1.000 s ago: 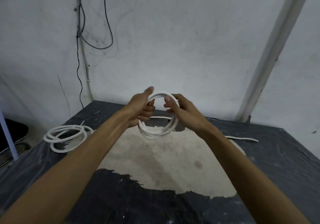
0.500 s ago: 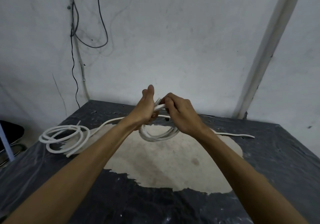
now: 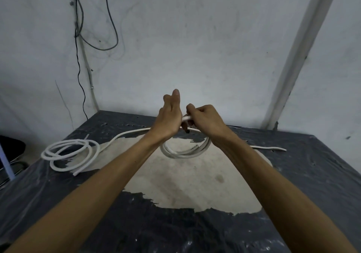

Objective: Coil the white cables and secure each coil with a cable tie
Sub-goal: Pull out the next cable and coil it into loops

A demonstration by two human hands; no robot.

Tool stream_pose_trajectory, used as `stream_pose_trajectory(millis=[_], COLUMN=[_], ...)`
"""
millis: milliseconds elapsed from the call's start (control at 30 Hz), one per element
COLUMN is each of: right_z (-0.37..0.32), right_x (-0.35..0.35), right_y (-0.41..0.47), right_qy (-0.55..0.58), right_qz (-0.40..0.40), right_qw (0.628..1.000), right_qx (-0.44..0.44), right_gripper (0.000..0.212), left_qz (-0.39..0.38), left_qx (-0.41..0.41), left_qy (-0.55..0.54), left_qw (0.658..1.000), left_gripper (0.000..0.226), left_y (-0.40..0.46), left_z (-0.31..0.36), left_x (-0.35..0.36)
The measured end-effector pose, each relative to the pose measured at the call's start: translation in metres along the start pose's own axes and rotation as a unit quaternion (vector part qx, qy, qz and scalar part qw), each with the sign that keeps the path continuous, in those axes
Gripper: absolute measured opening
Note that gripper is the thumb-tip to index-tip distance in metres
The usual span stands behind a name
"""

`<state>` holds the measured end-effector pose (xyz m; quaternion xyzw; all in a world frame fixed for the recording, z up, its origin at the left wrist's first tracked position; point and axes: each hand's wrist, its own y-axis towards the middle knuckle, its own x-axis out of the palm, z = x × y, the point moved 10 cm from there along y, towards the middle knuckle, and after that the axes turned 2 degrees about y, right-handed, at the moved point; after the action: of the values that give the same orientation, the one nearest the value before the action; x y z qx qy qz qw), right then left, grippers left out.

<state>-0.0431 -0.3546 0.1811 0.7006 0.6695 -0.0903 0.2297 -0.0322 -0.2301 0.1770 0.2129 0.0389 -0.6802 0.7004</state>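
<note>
White cable coil hangs below both hands, which grip its top.

Scuffed white wall, dark worn table

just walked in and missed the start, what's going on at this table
A person is winding a white cable into a coil held above the dark table. The left hand steadies it, thumb and a finger sticking up, while the right hand pinches a strand at the top. Whether a tie is on it cannot be told. A second loose coil lies on the table to the left, and a straight cable piece lies to the right.
</note>
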Motion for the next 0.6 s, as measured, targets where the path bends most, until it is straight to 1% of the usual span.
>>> stream_pose_trajectory(millis=[67,133,200,233,267,300,333,367,400,467,500,533,600], right_z=[0.006,0.014,0.026,0.032,0.039,0.046,0.053,0.059,0.064,0.073,0.078,0.082,0.086], right_x=[-0.008,-0.018,-0.027,-0.033,-0.037,-0.04,-0.041,-0.04,-0.038,-0.033,-0.029,-0.026,-0.023], right_y=[0.001,0.0,0.001,0.002,0.003,0.004,0.005,0.005,0.005,0.002,0.0,-0.002,-0.006], right_qy=[0.01,0.038,0.093,0.122,0.149,0.177,0.208,0.235,0.255,0.289,0.307,0.328,0.362], right_qz=[0.038,0.062,0.078,0.087,0.094,0.1,0.106,0.112,0.117,0.124,0.123,0.121,0.11], right_qw=[0.999,0.995,0.988,0.982,0.976,0.968,0.959,0.95,0.944,0.931,0.924,0.916,0.903], right_qx=[0.032,0.062,0.093,0.111,0.129,0.146,0.161,0.171,0.177,0.188,0.194,0.199,0.203], right_gripper=[0.048,0.044,0.041,0.039,0.037,0.035,0.035,0.035,0.036,0.035,0.034,0.033,0.034], left_qz=[-0.003,-0.018,-0.004,0.004,0.008,0.006,0.002,-0.002,-0.005,-0.028,-0.047,-0.069,-0.099], left_qx=[0.022,0.07,0.127,0.137,0.127,0.1,0.063,0.018,-0.03,-0.107,-0.122,-0.126,-0.126], left_qy=[-0.001,0.009,0.067,0.103,0.119,0.106,0.062,-0.009,-0.093,-0.252,-0.299,-0.323,-0.335], left_qw=[1.0,0.997,0.99,0.985,0.985,0.989,0.996,1.0,0.995,0.962,0.945,0.936,0.929], left_gripper=[0.066,0.067,0.062,0.063,0.067,0.074,0.078,0.077,0.069,0.053,0.047,0.043,0.041], left_y=[0.003,0.001,-0.002,-0.003,-0.003,-0.003,-0.002,-0.002,-0.003,-0.005,-0.005,-0.004,-0.002], left_z=[0.007,0.016,0.019,0.015,0.007,-0.002,-0.011,-0.019,-0.026,-0.035,-0.036,-0.035,-0.031], left_x=[0.0,0.001,-0.002,-0.003,-0.002,-0.001,0.002,0.005,0.01,0.023,0.028,0.033,0.038])
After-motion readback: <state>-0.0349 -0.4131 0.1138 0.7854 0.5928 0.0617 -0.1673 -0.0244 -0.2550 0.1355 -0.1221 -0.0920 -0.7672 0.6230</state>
